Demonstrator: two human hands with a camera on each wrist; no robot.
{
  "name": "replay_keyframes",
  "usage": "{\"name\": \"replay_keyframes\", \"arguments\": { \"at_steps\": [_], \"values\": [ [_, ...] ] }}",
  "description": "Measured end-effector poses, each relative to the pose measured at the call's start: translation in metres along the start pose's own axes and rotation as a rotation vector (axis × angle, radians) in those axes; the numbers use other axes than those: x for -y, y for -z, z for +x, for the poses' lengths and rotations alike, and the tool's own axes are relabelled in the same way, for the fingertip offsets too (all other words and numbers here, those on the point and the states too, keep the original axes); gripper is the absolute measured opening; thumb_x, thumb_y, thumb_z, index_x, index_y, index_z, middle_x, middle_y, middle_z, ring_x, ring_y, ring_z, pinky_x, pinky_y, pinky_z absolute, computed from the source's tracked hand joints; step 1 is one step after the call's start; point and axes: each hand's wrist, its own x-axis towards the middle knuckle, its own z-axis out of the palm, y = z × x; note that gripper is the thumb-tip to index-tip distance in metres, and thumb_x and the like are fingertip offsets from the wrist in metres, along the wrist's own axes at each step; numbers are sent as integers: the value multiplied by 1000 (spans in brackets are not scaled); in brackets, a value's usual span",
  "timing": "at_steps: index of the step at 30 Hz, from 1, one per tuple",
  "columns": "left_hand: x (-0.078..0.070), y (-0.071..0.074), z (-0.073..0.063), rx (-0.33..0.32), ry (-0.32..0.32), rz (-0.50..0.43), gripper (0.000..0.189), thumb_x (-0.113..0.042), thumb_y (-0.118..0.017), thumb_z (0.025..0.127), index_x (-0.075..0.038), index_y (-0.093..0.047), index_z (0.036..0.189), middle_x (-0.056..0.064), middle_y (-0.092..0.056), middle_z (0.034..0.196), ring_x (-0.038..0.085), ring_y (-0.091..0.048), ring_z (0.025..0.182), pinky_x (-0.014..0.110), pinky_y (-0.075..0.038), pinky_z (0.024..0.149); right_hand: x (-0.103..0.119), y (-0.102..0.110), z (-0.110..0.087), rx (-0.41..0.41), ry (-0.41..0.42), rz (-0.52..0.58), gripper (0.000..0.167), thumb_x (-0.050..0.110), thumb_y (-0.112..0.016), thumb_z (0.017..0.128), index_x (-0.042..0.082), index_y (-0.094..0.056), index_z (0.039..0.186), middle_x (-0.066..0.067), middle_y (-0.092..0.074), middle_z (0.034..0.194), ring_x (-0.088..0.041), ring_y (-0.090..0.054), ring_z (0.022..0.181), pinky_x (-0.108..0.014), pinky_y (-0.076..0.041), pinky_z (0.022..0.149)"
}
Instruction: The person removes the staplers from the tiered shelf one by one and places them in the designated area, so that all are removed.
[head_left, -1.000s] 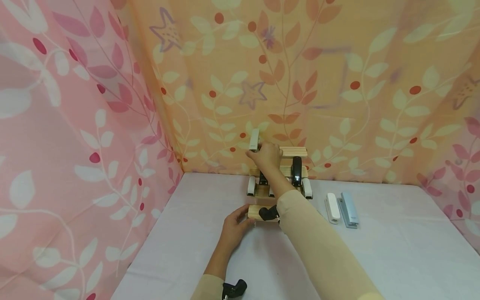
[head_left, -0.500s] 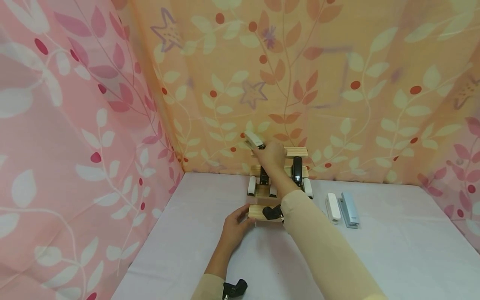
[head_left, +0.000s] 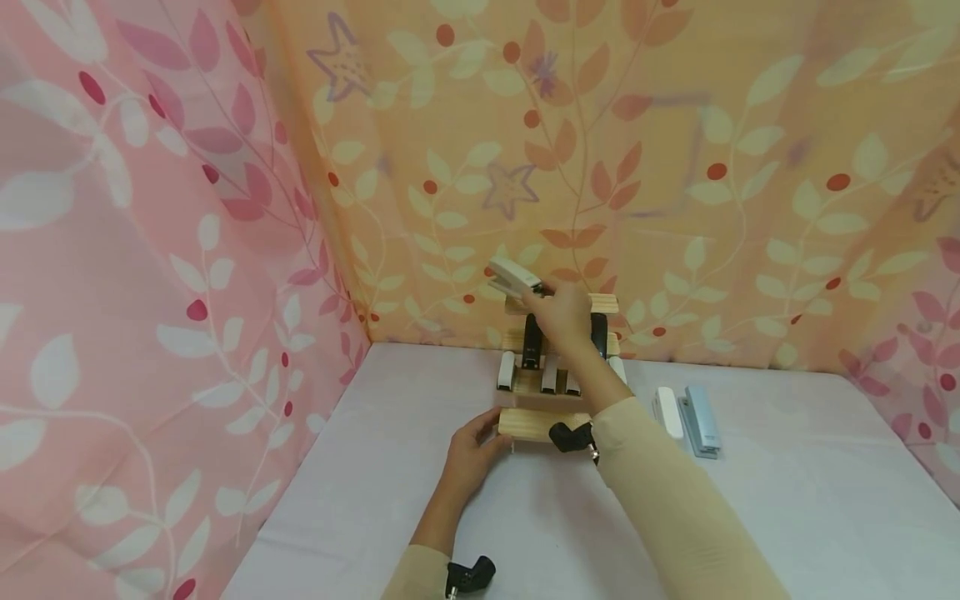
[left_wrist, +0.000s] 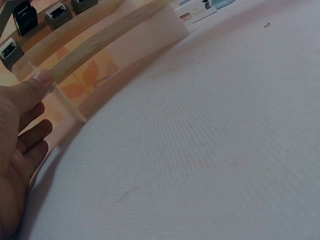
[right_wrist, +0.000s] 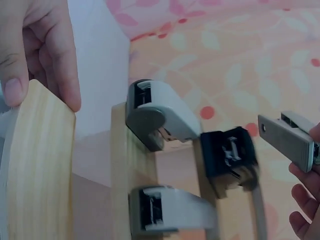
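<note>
My right hand (head_left: 566, 318) holds a white stapler (head_left: 513, 276) by one end, above the top slat of a tiered wooden rack (head_left: 528, 424). The stapler slants, its free end up and to the left; in the right wrist view its body (right_wrist: 286, 142) shows beside the fingers. My left hand (head_left: 471, 454) pinches the left end of the rack's lowest slat between thumb and fingers, as the right wrist view also shows. On the middle tiers stand black staplers (head_left: 532, 343) and several small white staplers (head_left: 506, 372), partly hidden by my right forearm.
To the right of the rack, a white stapler (head_left: 667, 412) and a light blue stapler (head_left: 701, 422) lie side by side on the white-covered table (head_left: 810, 483). A patterned orange cloth (head_left: 450, 167) hangs close behind the rack, and a pink one (head_left: 150, 333) at left.
My right hand has shifted to the right along the top tier, and the stapler in it has turned from upright to slanting left. The left hand has stayed on the rack.
</note>
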Motion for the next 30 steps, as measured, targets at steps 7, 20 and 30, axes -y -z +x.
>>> {"name": "replay_keyframes", "arguments": {
  "at_steps": [7,20,30],
  "values": [
    [1,0,1,3,-2,-2,64,-38,-81,86,-16,-60,143,0,-63,142,21,-54,138,40,-44,117,1,33,-18,60,67,50,49,36,-71,92,5,-70,131,-13,-73,122,-27,-66,100,-28,-52,64],
    [-2,-1,2,5,-20,-56,61,-27,-82,87,-10,-60,142,6,-64,141,26,-53,139,41,-42,119,-15,94,-59,6,203,-22,44,34,-75,94,5,-72,127,-14,-70,121,-33,-61,115,-54,-56,89],
    [-3,-2,2,-4,-13,-98,60,-24,-83,86,-9,-61,141,10,-64,141,28,-52,139,45,-41,119,-32,147,-94,-21,150,-48,48,29,-78,93,-1,-69,129,-19,-69,124,-38,-61,120,-47,-56,94]
  ]
}}
